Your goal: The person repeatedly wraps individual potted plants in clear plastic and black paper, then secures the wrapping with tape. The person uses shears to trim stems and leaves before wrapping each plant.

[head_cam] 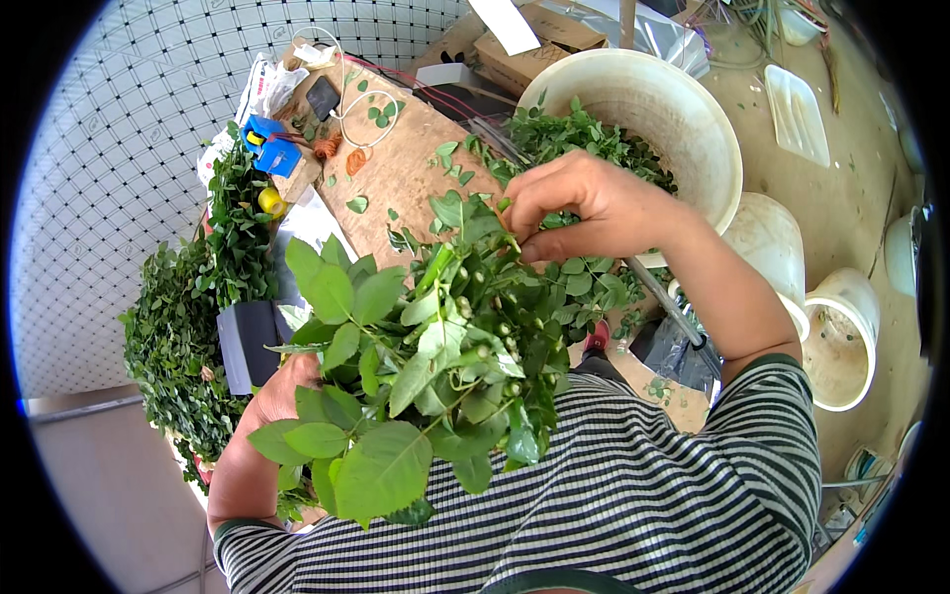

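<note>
A thick bunch of cut leafy stems [482, 349], with their cut ends facing up towards me, is held against my striped shirt. My left hand [297, 382] reaches round its left side, and leaves cover most of the fingers. At the bunch's upper right edge, my right hand [564, 204] has its thumb and fingers pinched around something thin and orange-brown, perhaps a rubber band; the fingers partly hide it. Below the hands lies a brown work table [423, 141] with scattered leaves. Orange rubber bands [356, 161] lie on it, near a blue tape dispenser [272, 145].
A large white tub [712, 126] holding leaves stands beyond my right hand. White buckets [846, 334] lie at the right. More leafy bunches [178, 319] stand at the left, by a grey box [241, 349]. A metal bar [664, 297] runs under my right forearm.
</note>
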### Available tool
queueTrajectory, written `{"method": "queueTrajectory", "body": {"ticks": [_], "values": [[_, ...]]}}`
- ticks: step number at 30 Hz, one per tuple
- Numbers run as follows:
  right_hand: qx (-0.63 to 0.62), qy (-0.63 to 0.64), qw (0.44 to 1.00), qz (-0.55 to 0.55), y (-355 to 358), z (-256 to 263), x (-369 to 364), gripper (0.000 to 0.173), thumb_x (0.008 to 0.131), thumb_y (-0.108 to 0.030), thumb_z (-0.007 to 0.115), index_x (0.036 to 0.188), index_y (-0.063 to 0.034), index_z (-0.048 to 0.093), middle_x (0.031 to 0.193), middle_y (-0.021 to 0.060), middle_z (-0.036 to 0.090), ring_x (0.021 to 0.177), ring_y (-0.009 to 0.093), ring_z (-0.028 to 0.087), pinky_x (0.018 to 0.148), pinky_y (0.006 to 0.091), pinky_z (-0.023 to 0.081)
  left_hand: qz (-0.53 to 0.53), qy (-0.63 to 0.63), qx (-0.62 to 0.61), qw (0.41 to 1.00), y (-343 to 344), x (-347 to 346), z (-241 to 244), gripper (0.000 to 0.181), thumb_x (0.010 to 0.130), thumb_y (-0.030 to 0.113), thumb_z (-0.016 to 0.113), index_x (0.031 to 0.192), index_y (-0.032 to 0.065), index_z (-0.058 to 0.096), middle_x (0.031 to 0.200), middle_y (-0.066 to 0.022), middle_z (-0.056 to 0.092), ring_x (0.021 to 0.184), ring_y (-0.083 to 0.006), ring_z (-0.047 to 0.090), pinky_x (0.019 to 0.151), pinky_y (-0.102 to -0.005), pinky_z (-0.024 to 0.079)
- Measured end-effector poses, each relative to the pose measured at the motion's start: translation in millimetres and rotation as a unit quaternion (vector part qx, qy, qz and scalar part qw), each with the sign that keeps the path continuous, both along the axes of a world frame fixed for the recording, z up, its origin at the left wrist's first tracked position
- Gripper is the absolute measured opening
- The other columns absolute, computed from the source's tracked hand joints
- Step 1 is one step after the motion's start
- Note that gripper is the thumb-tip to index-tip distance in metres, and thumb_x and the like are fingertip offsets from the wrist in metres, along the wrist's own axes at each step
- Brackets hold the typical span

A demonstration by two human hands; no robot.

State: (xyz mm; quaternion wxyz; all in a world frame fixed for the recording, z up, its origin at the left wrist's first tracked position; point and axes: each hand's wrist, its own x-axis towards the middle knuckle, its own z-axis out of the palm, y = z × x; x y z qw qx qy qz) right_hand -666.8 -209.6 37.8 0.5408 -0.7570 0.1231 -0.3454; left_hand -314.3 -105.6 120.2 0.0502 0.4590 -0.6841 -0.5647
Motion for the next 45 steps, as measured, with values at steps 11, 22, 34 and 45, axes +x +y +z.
{"method": "queueTrajectory", "body": {"ticks": [11,22,34,45], "values": [[0.176,-0.139,0.957,-0.186,65.6,-70.7,30.0,0.032,0.079,-0.003,0.053,0.111,0.0026,0.051,0.106,0.0148,0.059,0.098,0.022,0.056,0.084,0.0318,0.042,-0.126,0.037,-0.075,0.989,-48.3,1.3,-51.1,0.066,0.051,0.037,0.083,0.101,0.0026,0.057,0.102,-0.0103,0.058,0.092,-0.0230,0.055,0.084,-0.0356,0.042],[-0.041,0.161,0.916,-0.365,92.2,-83.0,3.8,0.026,0.074,-0.007,0.055,0.099,0.0002,0.056,0.097,0.0201,0.056,0.090,0.039,0.053,0.077,0.0429,0.044,-0.030,-0.044,-0.017,0.998,-72.2,-90.9,-63.2,0.062,0.057,0.022,0.078,0.110,0.0012,0.054,0.102,-0.0107,0.061,0.093,-0.0195,0.056,0.087,-0.0309,0.043],[-0.044,0.283,0.873,-0.395,89.5,-104.1,-64.7,0.021,0.073,-0.019,0.063,0.082,-0.0014,0.056,0.092,0.0124,0.056,0.089,0.028,0.056,0.072,0.0376,0.046,-0.083,-0.077,-0.049,0.992,-156.4,-177.3,-138.4,0.067,0.060,0.032,0.077,0.113,-0.0001,0.053,0.106,-0.0143,0.061,0.097,-0.0260,0.058,0.090,-0.0333,0.042],[0.103,0.354,0.928,-0.044,-147.3,-51.3,-111.4,0.030,0.076,-0.034,0.064,0.070,-0.0068,0.053,0.049,-0.0018,0.040,0.044,0.014,0.040,0.042,0.0321,0.035,-0.221,-0.215,-0.269,0.912,-109.3,-202.2,-131.2,0.066,0.052,0.035,0.078,0.101,-0.0020,0.054,0.087,-0.0223,0.059,0.080,-0.0375,0.060,0.070,-0.0409,0.049]]}}
